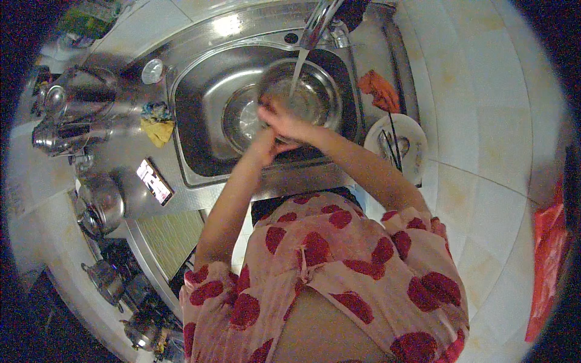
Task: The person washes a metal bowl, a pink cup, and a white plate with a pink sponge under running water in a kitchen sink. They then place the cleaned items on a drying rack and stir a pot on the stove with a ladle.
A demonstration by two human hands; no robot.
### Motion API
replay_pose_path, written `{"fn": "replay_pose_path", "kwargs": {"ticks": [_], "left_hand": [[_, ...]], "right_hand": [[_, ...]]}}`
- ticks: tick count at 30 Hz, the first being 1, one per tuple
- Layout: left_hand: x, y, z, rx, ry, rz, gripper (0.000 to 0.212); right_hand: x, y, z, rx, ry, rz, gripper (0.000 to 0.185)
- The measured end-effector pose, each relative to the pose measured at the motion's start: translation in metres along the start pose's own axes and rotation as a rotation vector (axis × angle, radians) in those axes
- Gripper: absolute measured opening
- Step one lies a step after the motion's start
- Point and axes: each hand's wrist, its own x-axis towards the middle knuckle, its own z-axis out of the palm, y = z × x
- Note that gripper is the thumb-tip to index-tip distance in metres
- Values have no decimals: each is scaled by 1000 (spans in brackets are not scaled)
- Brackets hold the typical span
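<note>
A stainless steel sink lies before me with a round metal basin in it. Water runs from the faucet into this basin. Over the basin's near left side, my right hand is blurred, its fingers reaching left. My left hand is just below it, partly covered by it. The two hands overlap, and whether either holds something cannot be told. Beneath them, to the left, a second round metal vessel shows in the sink.
Left of the sink are a yellow cloth, a clear glass dish, a smartphone and a lidded metal pot. An orange cloth and a white bowl with dark chopsticks stand on the right, near the tiled wall.
</note>
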Motion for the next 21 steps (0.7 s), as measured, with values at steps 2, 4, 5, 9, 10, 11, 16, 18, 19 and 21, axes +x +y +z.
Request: {"fn": "replay_pose_path", "kwargs": {"ticks": [2,4,5,9,10,11,16,18,19,21], "left_hand": [[12,13,-35,105,40,6,33],[0,41,-22,86,113,-45,31],[2,44,-23,129,85,-46,32],[7,37,-24,177,93,76,40],[12,15,-34,132,190,195,44],[19,-4,-32,100,265,311,49],[25,-11,-39,-5,85,55,41],[18,2,-34,57,99,50,38],[13,7,-31,87,106,45,37],[6,-8,-19,-31,240,221,55]], "right_hand": [[-36,-40,-22,66,-323,-172,56],[-25,0,-61,-588,-336,-465,45],[-5,29,-87,-843,-290,-427,39],[6,47,-91,-956,132,-537,25],[-8,0,-80,-1101,-276,-578,25],[-20,-2,-62,-949,-300,-542,26],[-15,27,-73,-999,-255,-425,28],[-2,29,-104,-1318,-122,-759,28],[-4,29,-98,-1230,-262,-624,28],[-15,24,-60,-1025,-539,-367,29]]}}
